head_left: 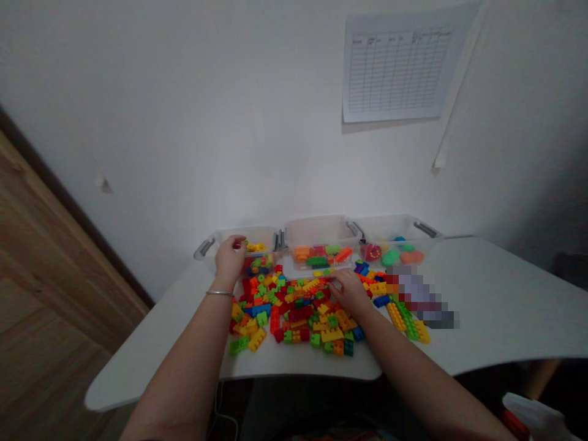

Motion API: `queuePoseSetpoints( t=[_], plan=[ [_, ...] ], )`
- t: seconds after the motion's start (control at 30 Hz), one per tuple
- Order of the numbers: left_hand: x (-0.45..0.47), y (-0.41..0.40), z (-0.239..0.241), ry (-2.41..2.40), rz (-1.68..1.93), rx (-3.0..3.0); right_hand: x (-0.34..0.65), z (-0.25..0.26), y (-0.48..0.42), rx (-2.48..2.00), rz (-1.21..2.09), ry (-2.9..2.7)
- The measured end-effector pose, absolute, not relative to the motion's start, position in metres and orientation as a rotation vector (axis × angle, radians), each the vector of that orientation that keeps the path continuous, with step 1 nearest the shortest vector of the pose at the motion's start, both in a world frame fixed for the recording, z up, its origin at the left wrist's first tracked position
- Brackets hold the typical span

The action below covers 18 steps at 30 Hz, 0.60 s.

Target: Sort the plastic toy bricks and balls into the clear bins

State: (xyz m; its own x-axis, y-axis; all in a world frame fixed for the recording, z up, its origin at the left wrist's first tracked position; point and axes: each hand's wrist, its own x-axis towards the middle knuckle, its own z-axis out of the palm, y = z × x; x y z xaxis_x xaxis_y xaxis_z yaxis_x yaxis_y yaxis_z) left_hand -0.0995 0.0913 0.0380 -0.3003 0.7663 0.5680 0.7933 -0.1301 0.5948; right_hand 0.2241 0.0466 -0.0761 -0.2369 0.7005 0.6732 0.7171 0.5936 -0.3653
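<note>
My left hand (231, 260) is over the near-left edge of the left clear bin (220, 239), its fingers closed in a pinch. A bit of green shows at those fingertips, too small to name. Yellow, red and green toy pieces (256, 247) lie in that bin. Low over the far part of a pile of toy building bricks (301, 313) is my right hand (350, 289). Its thumb and index finger curl close together among the bricks; what they hold, if anything, is hidden. The bricks are red, yellow, green, orange and blue, loose on the white table.
A middle clear bin (321, 229) holds orange, red and green bricks. The right clear bin (383, 229) contains rounded green, orange, red and blue pieces. A blurred-out item (425, 300) lies right of the pile. The wall bears a printed sheet (395, 73); a wooden door (41, 275) is left.
</note>
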Motion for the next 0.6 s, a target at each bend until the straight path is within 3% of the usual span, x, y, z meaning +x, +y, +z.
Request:
queuePoseSetpoints(
  t=[0.37, 0.6],
  plan=[
    [-0.099, 0.094, 0.024, -2.092, -1.155, -1.800, 0.223, -0.074, 0.044, -1.122, 0.015, -1.975],
    [-0.089, 0.083, 0.028, -2.073, -0.781, -1.799, 0.223, -0.074, 0.044, -1.124, 0.009, -1.975]
  ],
)
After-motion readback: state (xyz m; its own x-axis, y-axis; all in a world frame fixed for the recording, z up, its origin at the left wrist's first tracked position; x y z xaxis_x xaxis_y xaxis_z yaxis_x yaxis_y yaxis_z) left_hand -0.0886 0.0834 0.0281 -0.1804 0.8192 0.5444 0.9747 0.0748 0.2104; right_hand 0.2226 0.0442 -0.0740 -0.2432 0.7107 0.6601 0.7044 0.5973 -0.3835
